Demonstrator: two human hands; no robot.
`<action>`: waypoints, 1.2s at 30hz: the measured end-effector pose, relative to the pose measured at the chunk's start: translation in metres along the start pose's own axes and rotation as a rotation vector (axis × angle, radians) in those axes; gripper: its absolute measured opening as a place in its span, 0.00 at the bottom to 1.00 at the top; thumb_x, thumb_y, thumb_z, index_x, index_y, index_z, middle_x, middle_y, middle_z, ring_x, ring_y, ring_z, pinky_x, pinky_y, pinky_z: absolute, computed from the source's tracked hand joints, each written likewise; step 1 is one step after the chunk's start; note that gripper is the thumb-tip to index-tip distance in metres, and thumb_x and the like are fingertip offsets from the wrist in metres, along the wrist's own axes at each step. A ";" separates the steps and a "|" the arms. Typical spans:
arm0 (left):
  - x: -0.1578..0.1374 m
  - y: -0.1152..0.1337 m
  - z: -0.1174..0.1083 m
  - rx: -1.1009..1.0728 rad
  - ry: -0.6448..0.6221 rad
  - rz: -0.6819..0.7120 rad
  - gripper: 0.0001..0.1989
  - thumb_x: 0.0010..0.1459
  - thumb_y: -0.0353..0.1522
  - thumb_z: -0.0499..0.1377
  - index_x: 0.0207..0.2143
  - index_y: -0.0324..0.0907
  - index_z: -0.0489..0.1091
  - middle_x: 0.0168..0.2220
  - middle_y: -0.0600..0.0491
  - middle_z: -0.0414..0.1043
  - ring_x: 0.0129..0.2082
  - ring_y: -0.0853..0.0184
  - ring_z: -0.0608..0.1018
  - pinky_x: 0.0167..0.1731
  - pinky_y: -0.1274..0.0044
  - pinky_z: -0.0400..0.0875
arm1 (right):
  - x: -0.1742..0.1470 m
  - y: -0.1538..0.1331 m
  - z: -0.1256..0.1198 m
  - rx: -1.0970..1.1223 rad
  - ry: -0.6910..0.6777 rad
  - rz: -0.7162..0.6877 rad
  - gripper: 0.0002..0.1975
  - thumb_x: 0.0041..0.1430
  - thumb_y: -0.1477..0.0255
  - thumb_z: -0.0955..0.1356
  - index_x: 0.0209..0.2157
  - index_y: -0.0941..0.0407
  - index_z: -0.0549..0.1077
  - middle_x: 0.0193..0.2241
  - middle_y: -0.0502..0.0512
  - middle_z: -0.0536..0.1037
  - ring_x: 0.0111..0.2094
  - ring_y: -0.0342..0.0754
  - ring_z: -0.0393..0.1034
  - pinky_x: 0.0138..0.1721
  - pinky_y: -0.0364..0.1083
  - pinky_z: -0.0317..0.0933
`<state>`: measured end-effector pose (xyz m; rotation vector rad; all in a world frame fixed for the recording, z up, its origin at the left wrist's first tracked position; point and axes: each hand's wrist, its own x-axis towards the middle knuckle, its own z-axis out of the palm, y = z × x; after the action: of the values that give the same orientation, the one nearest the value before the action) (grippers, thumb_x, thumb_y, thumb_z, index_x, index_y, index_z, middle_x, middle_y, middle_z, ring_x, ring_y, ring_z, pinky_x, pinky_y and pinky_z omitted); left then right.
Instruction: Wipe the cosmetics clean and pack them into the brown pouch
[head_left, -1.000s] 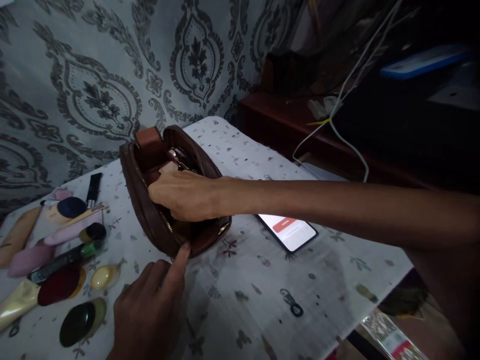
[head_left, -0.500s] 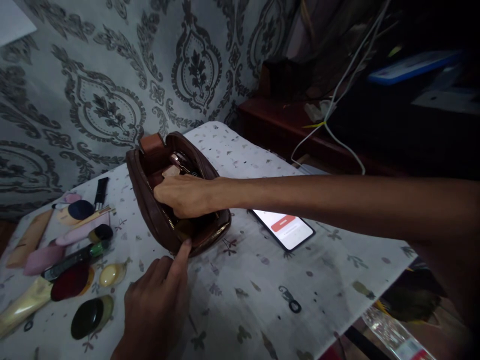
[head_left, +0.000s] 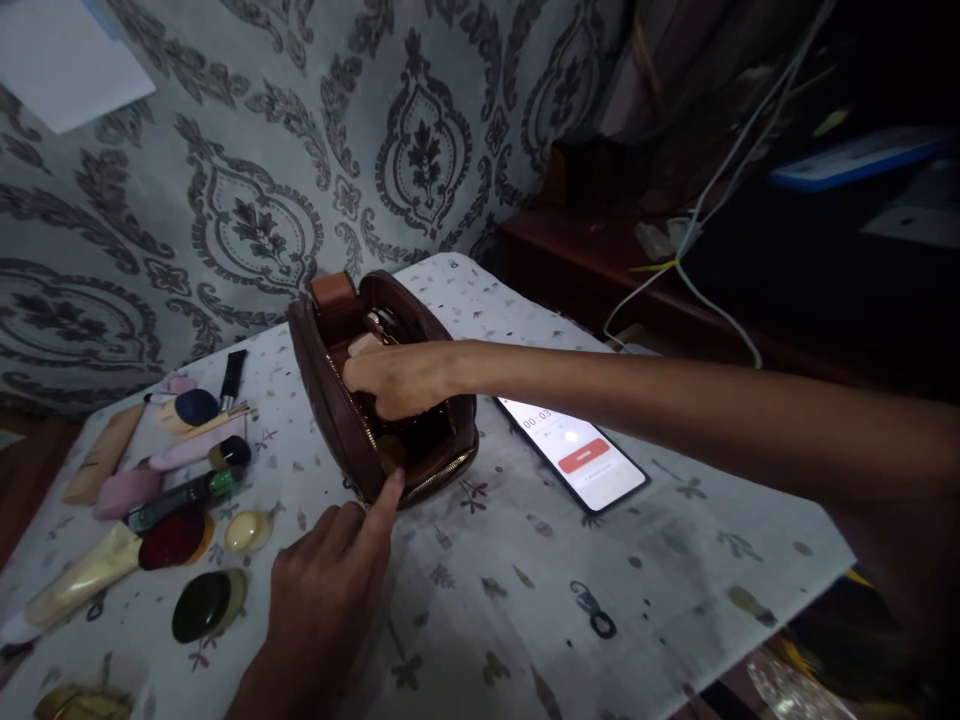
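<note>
nearest me, my left hand (head_left: 330, 575) has a finger at the near rim of the brown bag (head_left: 328, 400); whether it pinches, i can't tell. rightward the printed tablecloth (head_left: 495, 600) gives me a wide stretch to its slanting edge. cosmetics (head_left: 199, 447) crowd the left; the phone (head_left: 604, 478) lies right of the bag. my right hand (head_left: 403, 380) dips inside the opening, fingers hidden, grip unreadable. the bag's far end stands near the patterned wall (head_left: 251, 235).

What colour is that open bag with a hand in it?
The bag is brown, with gold-coloured zip teeth; the head view shows it best.
</note>
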<state>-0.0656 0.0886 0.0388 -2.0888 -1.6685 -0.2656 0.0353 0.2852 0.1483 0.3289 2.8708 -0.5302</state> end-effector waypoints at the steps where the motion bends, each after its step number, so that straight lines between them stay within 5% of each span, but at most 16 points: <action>1: 0.000 0.000 0.000 -0.002 0.001 0.005 0.26 0.64 0.26 0.53 0.64 0.44 0.56 0.25 0.59 0.69 0.23 0.72 0.75 0.21 0.79 0.61 | 0.000 0.000 -0.001 -0.001 -0.007 0.003 0.14 0.53 0.87 0.64 0.41 0.69 0.76 0.38 0.64 0.78 0.35 0.47 0.70 0.26 0.41 0.55; 10: 0.004 0.002 -0.006 -0.008 0.012 0.009 0.19 0.68 0.27 0.49 0.59 0.42 0.61 0.25 0.58 0.71 0.24 0.71 0.76 0.21 0.78 0.61 | 0.003 0.005 -0.003 0.038 0.034 -0.022 0.12 0.51 0.87 0.64 0.35 0.66 0.76 0.31 0.57 0.77 0.30 0.44 0.68 0.28 0.41 0.55; 16: 0.001 0.000 -0.010 -0.100 -0.021 0.033 0.20 0.67 0.27 0.49 0.61 0.41 0.60 0.26 0.58 0.71 0.25 0.71 0.76 0.23 0.80 0.64 | -0.009 0.007 -0.002 0.060 0.288 0.010 0.10 0.56 0.85 0.63 0.31 0.62 0.76 0.31 0.59 0.79 0.34 0.47 0.71 0.33 0.42 0.59; 22: -0.005 -0.016 -0.026 -0.253 0.081 0.017 0.15 0.65 0.24 0.51 0.53 0.38 0.66 0.26 0.55 0.70 0.25 0.71 0.74 0.25 0.79 0.65 | -0.036 -0.002 0.016 0.119 0.535 -0.100 0.12 0.60 0.83 0.62 0.35 0.60 0.77 0.36 0.58 0.80 0.37 0.48 0.75 0.39 0.44 0.66; 25: -0.005 -0.054 -0.033 -0.282 0.119 -0.118 0.12 0.65 0.25 0.51 0.48 0.39 0.69 0.31 0.52 0.75 0.30 0.70 0.77 0.31 0.80 0.69 | -0.049 -0.008 0.033 0.121 0.800 -0.115 0.12 0.63 0.80 0.62 0.41 0.60 0.77 0.45 0.62 0.79 0.44 0.51 0.76 0.45 0.48 0.69; 28: -0.001 -0.119 -0.033 -0.187 0.092 -0.377 0.13 0.65 0.31 0.50 0.45 0.40 0.73 0.40 0.50 0.79 0.36 0.66 0.79 0.37 0.78 0.70 | -0.063 -0.020 0.056 0.156 1.026 -0.177 0.13 0.64 0.79 0.63 0.46 0.57 0.74 0.45 0.60 0.79 0.46 0.49 0.76 0.44 0.45 0.72; 33: 0.009 -0.246 -0.022 0.085 -0.236 -0.789 0.20 0.64 0.36 0.46 0.50 0.42 0.73 0.41 0.50 0.79 0.40 0.60 0.79 0.38 0.75 0.69 | -0.076 -0.046 0.105 0.201 1.021 -0.284 0.16 0.63 0.81 0.62 0.50 0.55 0.72 0.40 0.56 0.81 0.41 0.48 0.78 0.41 0.43 0.74; 36: 0.015 -0.300 -0.010 0.187 -0.366 -0.855 0.21 0.64 0.35 0.46 0.54 0.43 0.71 0.50 0.47 0.76 0.48 0.57 0.77 0.42 0.74 0.69 | -0.070 -0.058 0.137 0.301 0.944 -0.269 0.16 0.63 0.81 0.61 0.48 0.54 0.73 0.35 0.56 0.81 0.36 0.48 0.78 0.33 0.43 0.74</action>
<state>-0.3485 0.1468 0.1217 -1.2297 -2.6216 0.0276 0.1091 0.1690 0.0582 0.2887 3.7719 -1.1084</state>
